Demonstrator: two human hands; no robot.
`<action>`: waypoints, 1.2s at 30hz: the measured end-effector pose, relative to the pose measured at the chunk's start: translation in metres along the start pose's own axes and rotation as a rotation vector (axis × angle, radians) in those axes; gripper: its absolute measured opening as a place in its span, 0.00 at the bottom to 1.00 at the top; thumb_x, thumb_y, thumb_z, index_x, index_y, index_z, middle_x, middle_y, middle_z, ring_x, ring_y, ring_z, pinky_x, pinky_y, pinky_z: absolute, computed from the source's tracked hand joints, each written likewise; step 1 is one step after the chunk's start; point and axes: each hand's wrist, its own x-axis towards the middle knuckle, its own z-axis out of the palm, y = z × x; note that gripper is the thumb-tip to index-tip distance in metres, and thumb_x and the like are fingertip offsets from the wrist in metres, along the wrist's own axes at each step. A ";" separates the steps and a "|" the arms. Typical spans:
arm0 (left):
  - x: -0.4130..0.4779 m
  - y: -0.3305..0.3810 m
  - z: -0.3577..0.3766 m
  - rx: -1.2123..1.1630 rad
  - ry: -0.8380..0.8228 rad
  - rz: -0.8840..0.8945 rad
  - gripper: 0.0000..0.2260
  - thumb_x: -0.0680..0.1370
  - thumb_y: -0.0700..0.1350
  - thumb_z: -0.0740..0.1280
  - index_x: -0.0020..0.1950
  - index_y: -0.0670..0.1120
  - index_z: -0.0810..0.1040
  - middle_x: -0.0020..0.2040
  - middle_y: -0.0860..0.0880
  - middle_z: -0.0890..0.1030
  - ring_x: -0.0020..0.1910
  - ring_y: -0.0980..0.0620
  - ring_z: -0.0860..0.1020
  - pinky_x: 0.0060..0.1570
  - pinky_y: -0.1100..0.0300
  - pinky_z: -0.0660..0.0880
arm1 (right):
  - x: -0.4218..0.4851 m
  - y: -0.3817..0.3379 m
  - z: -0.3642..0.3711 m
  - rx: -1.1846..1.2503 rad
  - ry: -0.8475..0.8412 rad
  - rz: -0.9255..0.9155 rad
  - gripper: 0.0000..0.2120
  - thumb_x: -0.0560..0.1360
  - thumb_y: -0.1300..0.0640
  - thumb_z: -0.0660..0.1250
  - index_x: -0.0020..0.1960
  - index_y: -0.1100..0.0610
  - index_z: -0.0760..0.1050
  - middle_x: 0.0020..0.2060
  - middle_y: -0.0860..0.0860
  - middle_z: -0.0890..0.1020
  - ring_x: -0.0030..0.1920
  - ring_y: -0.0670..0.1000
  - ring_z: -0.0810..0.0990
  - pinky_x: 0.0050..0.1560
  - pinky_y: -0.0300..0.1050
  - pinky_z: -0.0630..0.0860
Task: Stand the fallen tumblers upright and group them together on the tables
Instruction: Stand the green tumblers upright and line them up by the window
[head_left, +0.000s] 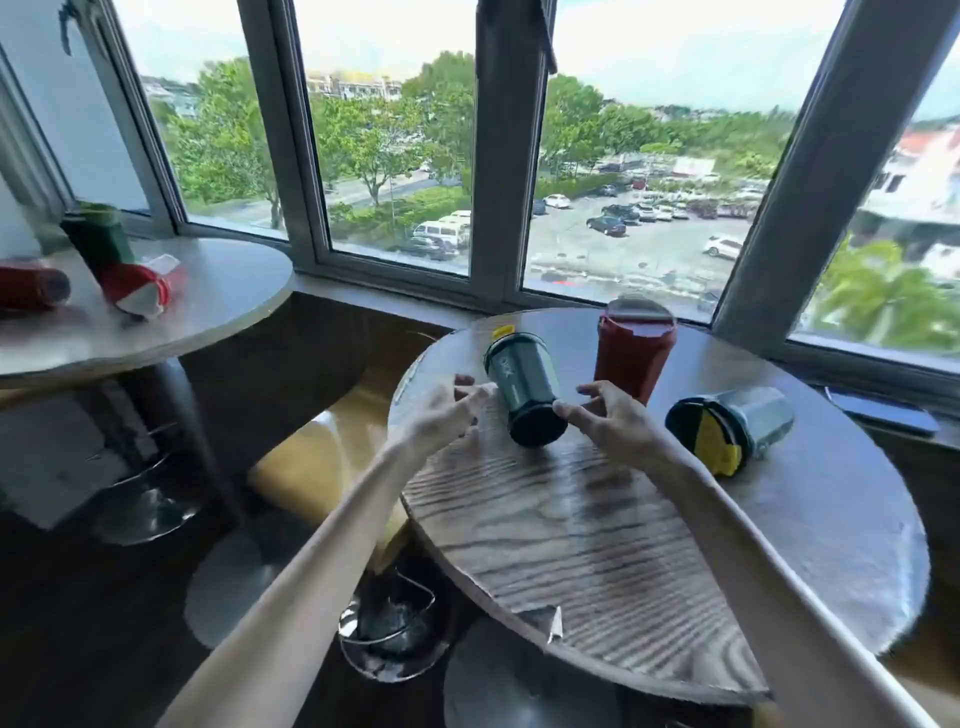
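Left hand (447, 410) and right hand (610, 418), centre frame, are both open with fingers spread. They flank a teal tumbler (522, 387) and grip nothing. Right fingertips touch its dark base; left contact cannot be confirmed. The tumbler is tipped, base toward the viewer, on the near table (597, 545). To its right stand a red tumbler (634, 358), upright, and a yellow-lidded tumbler (737, 423), on its side. Upper left, the far table (223, 291) bears a green tumbler (98, 239) standing, a dark-red tumbler (31, 285) and a red-and-white tumbler (137, 291), both fallen.
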 end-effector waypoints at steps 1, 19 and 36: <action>0.009 0.001 0.000 0.001 -0.017 -0.014 0.25 0.77 0.59 0.64 0.67 0.45 0.68 0.55 0.49 0.79 0.50 0.51 0.81 0.53 0.52 0.78 | 0.005 -0.002 0.001 0.019 -0.005 0.037 0.42 0.63 0.27 0.64 0.68 0.53 0.67 0.53 0.49 0.79 0.54 0.49 0.79 0.59 0.51 0.75; 0.044 0.002 0.011 -0.279 -0.025 0.154 0.24 0.76 0.46 0.70 0.69 0.45 0.67 0.54 0.49 0.78 0.54 0.48 0.79 0.53 0.50 0.79 | 0.027 -0.007 0.012 0.262 -0.025 -0.057 0.11 0.73 0.50 0.70 0.53 0.47 0.72 0.49 0.54 0.82 0.49 0.52 0.83 0.54 0.54 0.80; 0.052 0.029 -0.037 -0.408 -0.029 0.471 0.27 0.70 0.35 0.74 0.59 0.58 0.68 0.59 0.50 0.75 0.54 0.45 0.81 0.56 0.50 0.78 | 0.030 -0.055 0.021 0.474 0.112 -0.239 0.33 0.67 0.72 0.73 0.66 0.56 0.64 0.54 0.50 0.74 0.49 0.43 0.78 0.43 0.33 0.78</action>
